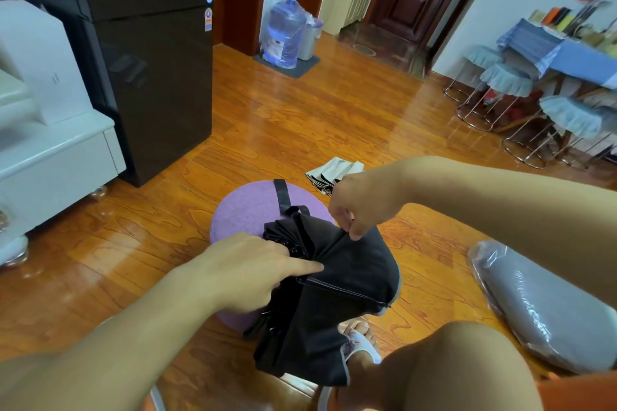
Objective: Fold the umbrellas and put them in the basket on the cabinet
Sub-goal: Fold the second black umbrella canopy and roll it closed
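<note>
Holding a black umbrella (337,290) in front of the body, the person works on it with both hands above a purple cushion (247,210) that lies on the wooden floor (300,117). The left hand (247,270) grips the bunched ribs and cloth at the middle of the umbrella; its index finger is stretched out and lies on the black cloth, while the other fingers are curled around the bundle. The right hand (354,207) is above it and pinches a fold of the cloth between thumb and fingers (355,233), pulling this fold upward. The umbrella is half collapsed, its cloth hangs loose down to the person's foot in a white slipper (360,344). A black strap (282,193) from the umbrella lies over the cushion.

A second umbrella (329,173), light coloured and folded, lies on the floor just behind the right hand and is partly hidden by it. At the right side a grey roll in clear plastic (547,307) lies on the floor. Farther back stand a dark fridge (150,60), a water bottle (285,30) and some stools (507,80) near a worktop with a blue cloth (581,57).
</note>
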`<state>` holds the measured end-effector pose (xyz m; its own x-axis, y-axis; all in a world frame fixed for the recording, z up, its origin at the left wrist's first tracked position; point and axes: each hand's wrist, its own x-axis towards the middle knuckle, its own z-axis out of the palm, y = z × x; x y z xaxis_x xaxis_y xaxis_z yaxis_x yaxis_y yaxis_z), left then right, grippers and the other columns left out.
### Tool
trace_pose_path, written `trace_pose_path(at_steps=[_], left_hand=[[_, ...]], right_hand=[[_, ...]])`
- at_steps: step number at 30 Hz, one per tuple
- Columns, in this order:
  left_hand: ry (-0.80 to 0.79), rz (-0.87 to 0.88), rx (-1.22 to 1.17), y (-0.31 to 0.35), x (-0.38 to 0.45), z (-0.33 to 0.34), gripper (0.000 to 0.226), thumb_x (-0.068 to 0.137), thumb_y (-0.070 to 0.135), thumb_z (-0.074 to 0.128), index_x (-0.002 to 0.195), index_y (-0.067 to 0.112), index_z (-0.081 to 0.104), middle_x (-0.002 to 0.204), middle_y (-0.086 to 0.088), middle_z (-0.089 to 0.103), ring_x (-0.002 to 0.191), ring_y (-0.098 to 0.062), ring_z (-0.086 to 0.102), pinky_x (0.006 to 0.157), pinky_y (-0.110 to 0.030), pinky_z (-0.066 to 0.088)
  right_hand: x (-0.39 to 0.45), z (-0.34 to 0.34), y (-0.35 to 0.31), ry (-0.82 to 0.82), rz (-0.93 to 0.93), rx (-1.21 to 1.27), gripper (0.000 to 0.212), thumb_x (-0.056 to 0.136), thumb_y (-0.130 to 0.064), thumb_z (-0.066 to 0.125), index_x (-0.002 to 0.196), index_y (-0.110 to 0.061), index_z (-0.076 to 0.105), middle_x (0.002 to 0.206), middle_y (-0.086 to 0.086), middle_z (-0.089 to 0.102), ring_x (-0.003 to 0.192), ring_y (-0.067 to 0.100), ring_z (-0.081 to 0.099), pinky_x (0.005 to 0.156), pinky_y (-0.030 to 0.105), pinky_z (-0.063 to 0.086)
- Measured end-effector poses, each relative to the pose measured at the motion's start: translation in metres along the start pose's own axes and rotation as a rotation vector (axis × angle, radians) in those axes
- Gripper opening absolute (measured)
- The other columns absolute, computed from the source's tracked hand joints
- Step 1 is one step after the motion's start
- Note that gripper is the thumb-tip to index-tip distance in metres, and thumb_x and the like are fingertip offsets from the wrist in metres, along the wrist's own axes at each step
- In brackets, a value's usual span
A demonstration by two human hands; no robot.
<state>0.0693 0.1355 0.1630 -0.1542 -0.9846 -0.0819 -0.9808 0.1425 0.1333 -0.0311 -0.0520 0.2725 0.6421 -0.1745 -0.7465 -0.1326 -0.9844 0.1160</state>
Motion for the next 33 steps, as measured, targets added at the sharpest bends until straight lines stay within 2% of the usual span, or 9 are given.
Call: trace_pose_path(at_steps=[4,11,13,16,19,21,27,30,33], left_hand=[[0.018,0.03,0.002,-0.003,0.002,0.002,0.07,0.1,0.023,0.042,0.154,0.058,0.015,0.118,0.01,0.059,0.105,-0.02,0.06,0.059,-0.034,0.028],[0.04,0.015,-0.067,-0.01,-0.001,0.006,0.068,0.102,0.026,0.042,0.153,0.061,0.014,0.119,0.012,0.058,0.103,-0.017,0.059,0.067,-0.034,0.036],[0.039,0.015,-0.087,-0.013,-0.003,0.008,0.068,0.103,0.026,0.042,0.153,0.061,0.013,0.118,0.014,0.058,0.104,-0.016,0.059,0.071,-0.035,0.043],[0.042,-0.002,-0.1,-0.013,-0.004,0.006,0.068,0.104,0.025,0.042,0.154,0.06,0.013,0.119,0.015,0.058,0.109,-0.014,0.058,0.075,-0.036,0.046],[0.029,-0.005,-0.098,-0.015,-0.005,0.006,0.071,0.103,0.024,0.042,0.154,0.06,0.009,0.118,0.014,0.058,0.111,-0.014,0.057,0.076,-0.037,0.046],[0.016,-0.021,-0.122,-0.016,-0.004,0.008,0.079,0.102,0.022,0.043,0.154,0.061,-0.003,0.107,0.013,0.058,0.099,-0.017,0.059,0.073,-0.039,0.047],[0.004,-0.154,-0.283,-0.022,0.0,0.008,0.099,0.101,0.026,0.053,0.147,0.059,-0.028,0.068,0.005,0.053,0.065,-0.017,0.052,0.062,-0.038,0.045],[0.002,-0.188,-0.393,-0.035,-0.003,-0.001,0.096,0.1,0.034,0.058,0.139,0.074,-0.019,0.113,0.0,0.072,0.102,-0.023,0.065,0.088,-0.042,0.053],[0.057,-0.185,-0.391,-0.035,-0.005,-0.013,0.086,0.101,0.032,0.058,0.149,0.066,-0.005,0.135,0.019,0.061,0.114,-0.012,0.06,0.086,-0.02,0.05]], right_hand=[[0.007,0.004,-0.005,0.075,-0.065,0.082,0.01,0.093,-0.027,0.067,0.085,-0.024,0.062,0.101,0.001,0.064,0.096,0.02,0.06,0.085,0.04,0.053],[0.007,0.031,0.003,0.524,-0.206,0.062,0.014,0.103,-0.027,0.051,0.104,-0.022,0.064,0.095,-0.002,0.067,0.086,0.019,0.058,0.074,0.032,0.044],[0.012,0.044,0.014,0.657,-0.077,0.27,0.025,0.099,-0.049,0.049,0.12,-0.04,0.059,0.101,-0.015,0.066,0.093,0.013,0.061,0.08,0.039,0.051],[0.007,0.063,0.033,0.452,-0.016,0.816,0.051,0.094,-0.051,0.064,0.14,-0.039,0.045,0.102,-0.015,0.068,0.087,-0.005,0.061,0.083,0.024,0.047],[0.002,0.083,0.05,0.403,0.045,0.677,0.019,0.091,-0.03,0.075,0.108,-0.028,0.069,0.086,-0.007,0.068,0.078,0.005,0.059,0.082,0.042,0.052],[-0.003,0.087,0.055,0.498,0.054,0.764,0.006,0.091,-0.023,0.075,0.088,-0.02,0.071,0.078,0.0,0.065,0.073,0.009,0.054,0.077,0.041,0.049],[0.001,0.086,0.047,0.751,0.107,0.678,0.008,0.096,-0.021,0.068,0.089,-0.026,0.069,0.081,-0.01,0.066,0.075,0.001,0.056,0.073,0.03,0.043],[-0.001,0.065,0.049,0.977,0.115,0.599,0.007,0.095,-0.02,0.07,0.1,-0.017,0.074,0.092,-0.01,0.067,0.085,0.006,0.057,0.081,0.025,0.044],[-0.002,0.04,0.054,0.878,0.079,0.581,0.008,0.099,-0.024,0.065,0.1,-0.019,0.071,0.092,-0.01,0.065,0.087,0.008,0.055,0.071,0.009,0.038]])
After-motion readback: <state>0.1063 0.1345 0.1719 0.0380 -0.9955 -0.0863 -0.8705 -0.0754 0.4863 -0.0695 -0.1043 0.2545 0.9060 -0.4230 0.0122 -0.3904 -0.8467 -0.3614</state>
